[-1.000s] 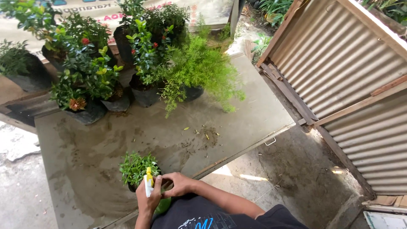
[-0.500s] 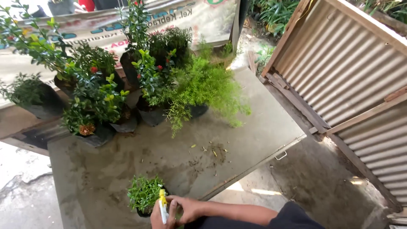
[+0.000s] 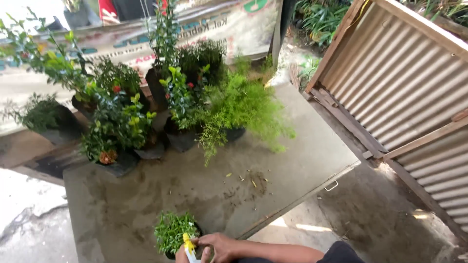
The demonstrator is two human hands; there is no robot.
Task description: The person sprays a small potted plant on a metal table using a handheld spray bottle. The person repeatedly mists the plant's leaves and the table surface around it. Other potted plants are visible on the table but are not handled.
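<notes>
moved: view has tipped up since half a second ago, so hands and pot sit lower, at the near edge
right hand [image 3: 222,246]: wrapped on the spray bottle [image 3: 189,246], yellow nozzle up
left hand [image 3: 181,256]: mostly cut off, can't tell its grip
small potted plant [image 3: 173,233]: just left of the bottle; looks light and floppy, grab the pot, not the leaves
slab [image 3: 204,195]: gritty, damp concrete
far: bigger pots [image 3: 180,139]; corrugated fence [image 3: 409,92] on the right

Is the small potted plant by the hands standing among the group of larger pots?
No, the small potted plant stands alone at the slab's near edge, bare concrete separating it from the larger pots.
</notes>
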